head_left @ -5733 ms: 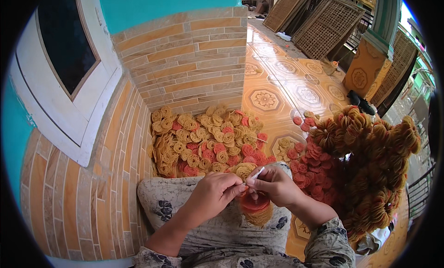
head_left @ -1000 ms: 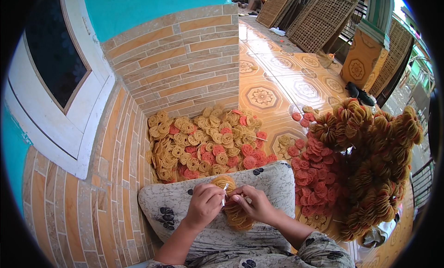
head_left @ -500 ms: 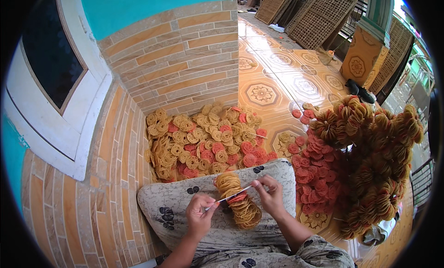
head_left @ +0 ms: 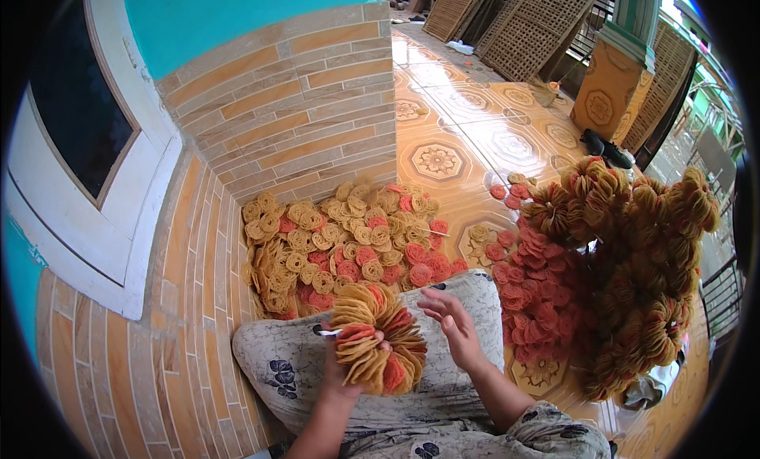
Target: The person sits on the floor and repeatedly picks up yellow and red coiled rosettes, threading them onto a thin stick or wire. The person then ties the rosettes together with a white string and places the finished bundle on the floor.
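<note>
My left hand (head_left: pixel 339 377) grips a round bundle of dried crackers (head_left: pixel 370 302), yellow with some red ones, fanned out like a flower above my lap. Most of its fingers are hidden behind the bundle; a fingertip shows at the middle. A short white tie end (head_left: pixel 329 332) sticks out at the bundle's left side. To the right, apart from the bundle, my right hand (head_left: pixel 455 330) is raised with its fingers spread and nothing in them. Patterned grey cloth (head_left: pixel 273 344) covers my lap beneath both hands.
Loose yellow and red crackers (head_left: pixel 348 241) lie heaped against the brick-patterned wall (head_left: pixel 332 110). Red crackers (head_left: pixel 538 297) spread over the tiled floor at right, beside a tall pile of finished bundles (head_left: pixel 657 261). Woven racks (head_left: pixel 534 31), black footwear (head_left: pixel 608 148) and a pillar (head_left: pixel 611 91) stand beyond.
The two hands were pulling a thin white tie across the bundle. Now the right hand has let go and opened, while the left has turned the bundle into a round fan, moved slightly left.
</note>
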The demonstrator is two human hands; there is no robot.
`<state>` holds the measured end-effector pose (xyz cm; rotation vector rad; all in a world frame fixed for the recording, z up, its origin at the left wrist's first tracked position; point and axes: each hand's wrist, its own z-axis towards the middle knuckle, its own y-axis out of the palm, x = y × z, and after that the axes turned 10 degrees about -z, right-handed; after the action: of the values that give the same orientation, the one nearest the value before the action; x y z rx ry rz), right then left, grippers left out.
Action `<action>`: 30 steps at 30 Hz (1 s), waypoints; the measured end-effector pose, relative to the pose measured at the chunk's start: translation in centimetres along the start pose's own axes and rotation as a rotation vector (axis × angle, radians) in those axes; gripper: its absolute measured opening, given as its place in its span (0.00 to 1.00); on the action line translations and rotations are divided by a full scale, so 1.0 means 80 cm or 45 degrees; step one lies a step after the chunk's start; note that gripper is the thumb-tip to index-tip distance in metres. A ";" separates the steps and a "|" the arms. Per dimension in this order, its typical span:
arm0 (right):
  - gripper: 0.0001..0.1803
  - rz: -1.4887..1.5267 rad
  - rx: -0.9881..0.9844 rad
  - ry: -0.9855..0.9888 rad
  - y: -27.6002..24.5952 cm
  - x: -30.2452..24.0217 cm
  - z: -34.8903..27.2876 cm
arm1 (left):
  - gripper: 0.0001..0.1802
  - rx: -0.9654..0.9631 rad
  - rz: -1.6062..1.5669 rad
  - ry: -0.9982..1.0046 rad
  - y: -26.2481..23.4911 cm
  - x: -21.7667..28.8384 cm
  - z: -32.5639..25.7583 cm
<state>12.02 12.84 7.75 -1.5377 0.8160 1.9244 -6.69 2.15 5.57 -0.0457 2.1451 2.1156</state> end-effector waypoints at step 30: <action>0.21 -2.799 1.578 0.502 -0.295 -0.358 -0.240 | 0.33 0.313 0.943 -0.186 -0.057 -0.039 0.061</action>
<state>47.59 13.31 29.65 -0.8209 -0.0223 -0.5003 -2.74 6.70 1.31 1.0374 2.5598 2.0252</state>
